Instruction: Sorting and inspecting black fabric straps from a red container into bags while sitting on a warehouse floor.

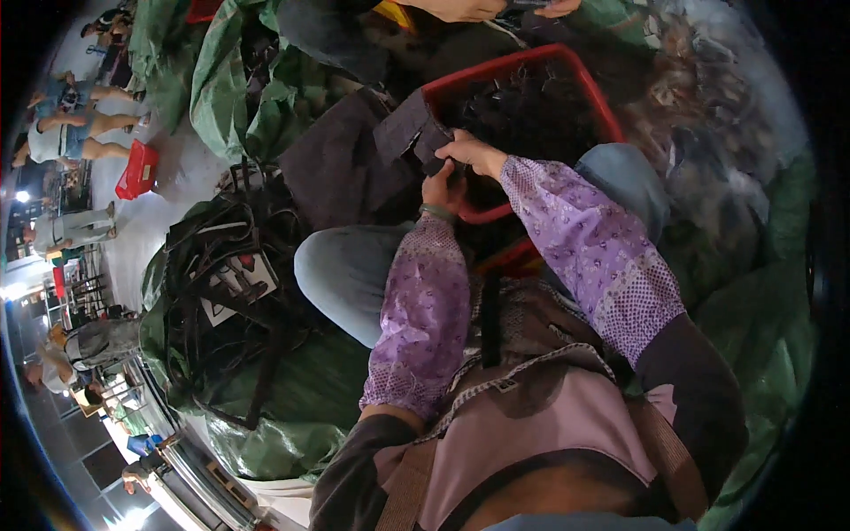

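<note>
Both my hands meet at the left side of a red basket [571, 55] heaped with small dark pieces. My right hand [478, 154] is closed, its fingers pinching the near edge of a dark grey fabric-like piece [398, 133] that has slits cut in it. Just below, my left hand [440, 188] is closed too, thumb up against a small dark bit at the same edge; its fingers are partly hidden. A larger dark grey sheet [332, 164] lies to the left, beyond my left knee.
Dark straps [257, 354] tangle over a green sack [292, 442] at left. Clear plastic bags [699, 115] pile up at right. Another person's hands [460, 9] show at the top edge. A second red basket [137, 170] stands on the floor at far left, near several people.
</note>
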Tool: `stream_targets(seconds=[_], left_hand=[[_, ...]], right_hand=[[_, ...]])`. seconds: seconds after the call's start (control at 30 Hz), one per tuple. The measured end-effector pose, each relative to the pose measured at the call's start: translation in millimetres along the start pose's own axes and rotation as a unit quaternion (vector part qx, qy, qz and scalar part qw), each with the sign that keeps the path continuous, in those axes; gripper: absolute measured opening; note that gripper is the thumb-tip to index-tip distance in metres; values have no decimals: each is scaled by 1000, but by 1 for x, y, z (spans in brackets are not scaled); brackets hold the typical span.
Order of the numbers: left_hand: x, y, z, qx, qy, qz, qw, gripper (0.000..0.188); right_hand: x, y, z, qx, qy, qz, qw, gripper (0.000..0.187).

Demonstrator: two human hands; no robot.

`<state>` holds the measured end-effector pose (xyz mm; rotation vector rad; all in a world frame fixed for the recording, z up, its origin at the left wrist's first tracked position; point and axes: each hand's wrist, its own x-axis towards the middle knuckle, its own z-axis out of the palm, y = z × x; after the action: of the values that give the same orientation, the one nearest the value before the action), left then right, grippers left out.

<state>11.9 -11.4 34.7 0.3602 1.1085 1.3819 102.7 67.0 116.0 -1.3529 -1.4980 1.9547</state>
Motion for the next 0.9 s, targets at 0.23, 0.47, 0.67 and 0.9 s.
stream_targets(seconds=[0.23, 0.47, 0.67, 0.9], left_hand=[[-12, 34, 57, -106, -38, -169, 979, 22], [-10, 82, 92, 187, -251, -209, 927, 18], [11, 132, 94, 416, -220, -92, 877, 49], [44, 116, 86, 670, -135, 243, 689, 90]], right_hand=[[-12, -12, -44, -285, 113, -67, 950, 48], [-64, -72, -114, -392, 81, -33, 916, 43], [-94, -75, -174, -241, 37, 44, 969, 41], [-106, -85, -176, -258, -43, 30, 965, 44]])
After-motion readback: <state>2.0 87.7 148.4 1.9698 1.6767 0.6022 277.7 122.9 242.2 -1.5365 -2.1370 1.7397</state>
